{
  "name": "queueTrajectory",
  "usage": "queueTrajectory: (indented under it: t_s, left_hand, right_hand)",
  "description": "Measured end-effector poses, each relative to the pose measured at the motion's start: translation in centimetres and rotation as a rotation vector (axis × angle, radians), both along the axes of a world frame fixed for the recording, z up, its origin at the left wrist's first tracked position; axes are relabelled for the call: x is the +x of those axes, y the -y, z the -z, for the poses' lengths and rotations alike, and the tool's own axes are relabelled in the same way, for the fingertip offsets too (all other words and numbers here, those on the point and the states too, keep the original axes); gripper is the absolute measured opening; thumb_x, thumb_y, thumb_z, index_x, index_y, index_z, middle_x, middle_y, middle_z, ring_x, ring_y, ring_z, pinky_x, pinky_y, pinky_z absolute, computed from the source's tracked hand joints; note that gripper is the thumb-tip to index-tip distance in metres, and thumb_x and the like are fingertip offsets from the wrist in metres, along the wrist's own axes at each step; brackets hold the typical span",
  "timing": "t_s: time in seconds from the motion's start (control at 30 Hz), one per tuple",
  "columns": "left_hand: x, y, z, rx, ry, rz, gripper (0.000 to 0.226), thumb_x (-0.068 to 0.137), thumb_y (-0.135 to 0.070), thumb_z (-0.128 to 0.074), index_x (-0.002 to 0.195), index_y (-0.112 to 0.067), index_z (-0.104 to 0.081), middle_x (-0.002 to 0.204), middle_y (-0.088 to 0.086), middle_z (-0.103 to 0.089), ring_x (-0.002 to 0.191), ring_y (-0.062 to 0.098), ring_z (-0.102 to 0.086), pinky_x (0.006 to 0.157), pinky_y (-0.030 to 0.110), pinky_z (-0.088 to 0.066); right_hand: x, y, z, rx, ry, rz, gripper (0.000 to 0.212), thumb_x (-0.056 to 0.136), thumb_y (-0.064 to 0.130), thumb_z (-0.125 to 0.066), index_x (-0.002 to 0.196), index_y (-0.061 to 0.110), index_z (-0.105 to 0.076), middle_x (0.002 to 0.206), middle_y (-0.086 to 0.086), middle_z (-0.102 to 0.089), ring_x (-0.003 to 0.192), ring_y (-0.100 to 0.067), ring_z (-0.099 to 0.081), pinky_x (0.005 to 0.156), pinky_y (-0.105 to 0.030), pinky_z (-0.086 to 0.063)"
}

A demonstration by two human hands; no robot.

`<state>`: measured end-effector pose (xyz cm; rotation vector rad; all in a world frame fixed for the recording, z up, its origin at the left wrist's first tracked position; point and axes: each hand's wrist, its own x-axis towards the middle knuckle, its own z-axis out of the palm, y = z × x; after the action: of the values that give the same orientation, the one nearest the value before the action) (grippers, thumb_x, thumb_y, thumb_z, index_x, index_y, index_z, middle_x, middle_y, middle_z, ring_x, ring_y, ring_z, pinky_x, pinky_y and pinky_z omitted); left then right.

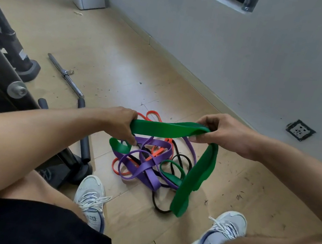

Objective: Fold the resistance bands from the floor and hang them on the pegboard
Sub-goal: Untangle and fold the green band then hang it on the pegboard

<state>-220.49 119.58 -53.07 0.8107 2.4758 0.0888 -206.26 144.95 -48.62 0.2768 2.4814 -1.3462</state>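
Green band [165, 130] stretched between hands: left hand [122, 122], right hand [221, 133] both gripping it.

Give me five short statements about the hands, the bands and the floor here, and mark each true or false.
1. Both hands grip the wide green band: the left hand one end, the right hand the other. True.
2. The purple band lies in the pile on the floor. True.
3. The green band is already folded and hung. False: part of it hangs loose from the right hand.
4. A metal bar lies on the floor to the left. True.
5. The person is barefoot. False: they wear pale sneakers.
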Motion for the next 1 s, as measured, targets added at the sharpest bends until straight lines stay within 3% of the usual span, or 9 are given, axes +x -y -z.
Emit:
queueTrajectory:
  t_s: [0.1,0.17,0.23,0.3,0.4,0.5,0.73,0.87,1.0]
  left_hand:
    - [1.1,-1.0,0.6,0.03,0.055,0.025,0.072,0.077,-0.046,-0.084,0.131,-0.02,-0.044,0.123,0.003,-0.061,0.104,0.021,-0.059,0.087,0.035,-0.051]
    - [2.0,-1.9,0.7,0.088,0.111,0.036,0.11,0.073,-0.043,-0.088,0.156,-0.022,-0.018,0.143,0.008,-0.052,0.125,0.027,-0.053,0.107,0.041,-0.045]
    - [2.7,-2.6,0.4,0.151,0.121,0.052,0.134,0.067,-0.044,-0.092,0.161,-0.025,0.001,0.158,0.01,-0.036,0.14,0.03,-0.04,0.117,0.046,-0.035]
    - [3.1,-3.1,0.0,0.215,0.164,0.076,0.139,0.062,-0.043,-0.095,0.161,-0.026,0.002,0.161,0.007,-0.031,0.145,0.03,-0.035,0.118,0.044,-0.033]
    - [3.1,-3.4,-0.5,0.203,0.239,0.101,0.126,0.063,-0.031,-0.096,0.159,-0.028,-0.016,0.149,0.0,-0.046,0.139,0.027,-0.045,0.101,0.028,-0.04]
    - [2.9,-3.0,-0.8,0.102,0.257,0.068,0.122,0.071,-0.033,-0.092,0.162,-0.027,-0.011,0.164,0.001,-0.03,0.145,0.026,-0.038,0.109,0.033,-0.038]
    - [4.9,-4.2,-2.1,0.41,0.293,0.103,0.107,0.071,-0.045,-0.089,0.157,-0.033,-0.025,0.153,-0.008,-0.046,0.138,0.013,-0.044,0.101,0.023,-0.033]
    - [5.2,-5.1,-2.3,0.431,0.183,0.157,0.053,0.071,-0.04,-0.09,0.114,-0.024,-0.064,0.116,-0.004,-0.07,0.11,0.016,-0.064,0.099,0.039,-0.05]
    - [4.6,-4.8,-2.6,0.421,0.169,0.145,0.035,0.07,-0.039,-0.088,0.095,-0.024,-0.068,0.094,0.002,-0.073,0.093,0.024,-0.068,0.085,0.045,-0.056]
  right_hand:
    - [-0.1,1.0,-0.4,-0.032,-0.059,0.031,0.023,0.082,0.027,-0.085,0.099,0.015,-0.077,0.083,0.001,-0.071,0.069,-0.005,-0.059,0.067,-0.025,-0.044]
    - [-0.2,1.5,-0.6,-0.04,-0.079,0.047,0.018,0.083,0.026,-0.084,0.097,0.018,-0.077,0.089,-0.004,-0.075,0.072,-0.009,-0.059,0.068,-0.027,-0.045]
    - [-0.3,1.9,-0.8,-0.038,-0.078,0.063,0.015,0.083,0.024,-0.084,0.096,0.019,-0.077,0.094,-0.008,-0.076,0.074,-0.011,-0.06,0.07,-0.03,-0.046]
    - [-0.3,2.2,-0.8,-0.024,-0.071,0.072,0.014,0.083,0.023,-0.084,0.095,0.018,-0.078,0.083,-0.002,-0.073,0.071,-0.01,-0.057,0.069,-0.031,-0.043]
    - [-0.5,2.2,-0.6,0.006,-0.054,0.121,0.017,0.083,0.024,-0.085,0.095,0.015,-0.077,0.071,0.006,-0.067,0.068,-0.011,-0.056,0.067,-0.031,-0.042]
    - [-0.5,2.1,-0.3,0.064,0.001,0.118,0.019,0.082,0.025,-0.085,0.095,0.015,-0.077,0.086,-0.004,-0.072,0.077,-0.016,-0.059,0.07,-0.032,-0.045]
    - [-0.3,2.4,0.1,0.117,0.067,0.051,0.018,0.079,0.032,-0.086,0.091,0.021,-0.079,0.091,-0.007,-0.076,0.078,-0.017,-0.06,0.071,-0.033,-0.045]
    - [-0.4,2.7,-0.2,0.152,0.078,-0.01,0.023,0.075,0.039,-0.088,0.09,0.024,-0.081,0.09,-0.009,-0.075,0.075,-0.015,-0.056,0.069,-0.033,-0.042]
    - [0.0,2.5,-0.8,0.15,0.069,-0.066,0.025,0.074,0.048,-0.087,0.095,0.035,-0.083,0.09,-0.002,-0.078,0.071,-0.006,-0.058,0.071,-0.027,-0.044]
